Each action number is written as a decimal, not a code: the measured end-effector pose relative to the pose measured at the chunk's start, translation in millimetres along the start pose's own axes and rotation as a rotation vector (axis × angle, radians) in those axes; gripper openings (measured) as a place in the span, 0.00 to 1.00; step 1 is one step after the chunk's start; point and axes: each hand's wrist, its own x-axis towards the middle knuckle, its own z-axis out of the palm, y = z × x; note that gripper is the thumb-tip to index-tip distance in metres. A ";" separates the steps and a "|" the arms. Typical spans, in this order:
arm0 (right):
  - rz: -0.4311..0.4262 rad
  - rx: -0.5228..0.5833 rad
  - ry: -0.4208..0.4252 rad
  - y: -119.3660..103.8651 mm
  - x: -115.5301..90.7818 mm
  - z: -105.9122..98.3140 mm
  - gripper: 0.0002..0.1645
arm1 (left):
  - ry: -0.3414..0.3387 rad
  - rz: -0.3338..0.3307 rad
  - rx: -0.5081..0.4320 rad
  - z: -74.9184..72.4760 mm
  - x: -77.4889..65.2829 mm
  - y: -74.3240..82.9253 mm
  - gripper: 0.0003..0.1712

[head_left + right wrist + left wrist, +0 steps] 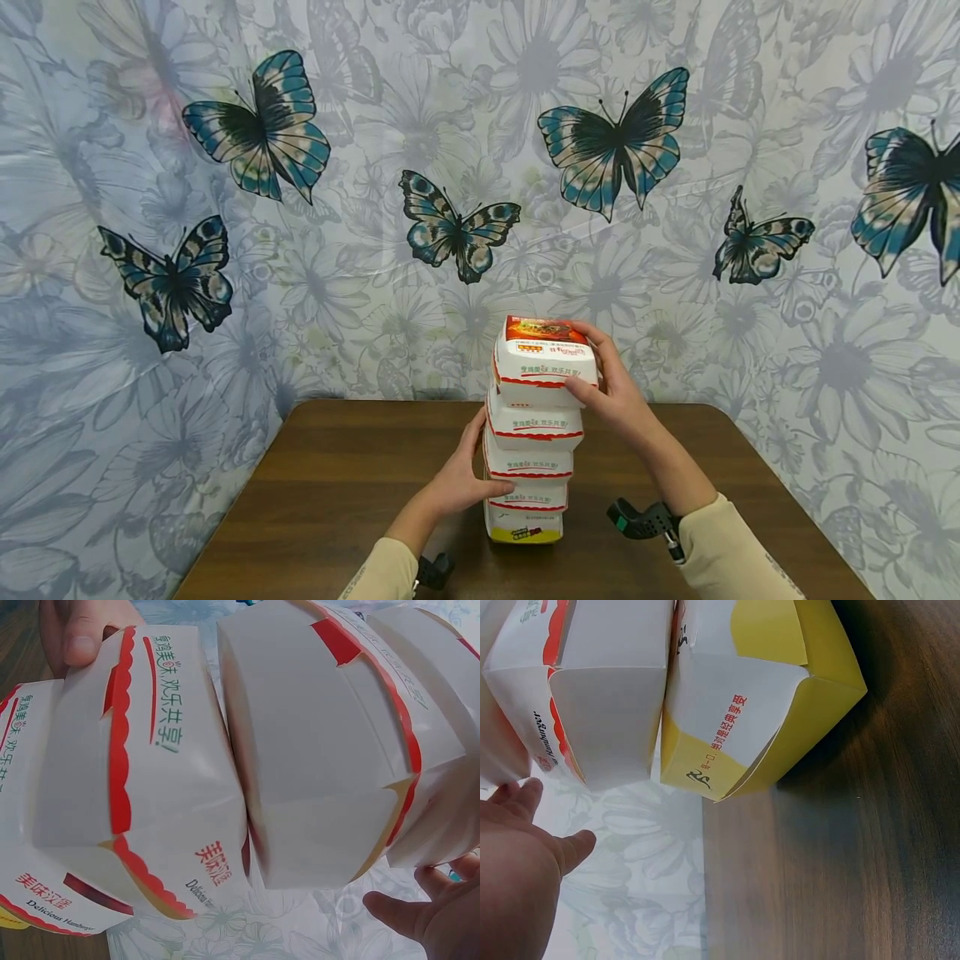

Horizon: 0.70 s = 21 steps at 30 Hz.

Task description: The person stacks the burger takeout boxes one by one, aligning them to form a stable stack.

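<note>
Several paper hamburger boxes stand in one tall, slightly uneven stack on the wooden table. At its foot is a white and yellow hamburger box; the others are white with red scalloped trim. My right hand grips the top hamburger box, which has a burger picture on its lid, thumb on the front and fingers at the right rear edge. Lower down, my left hand steadies the stack, fingers along the left side and thumb across the front. In the right wrist view, the left thumb lies against a box.
The brown wooden table has its far edge just behind the stack. Beyond it hangs a pale floral backdrop with butterflies. Black wrist camera mounts sit at both forearms.
</note>
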 end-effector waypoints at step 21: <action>-0.020 0.029 -0.015 2.0 0.1 3.9 0.42 | -0.030 0.169 -0.122 -20.4 21.7 45.4 0.64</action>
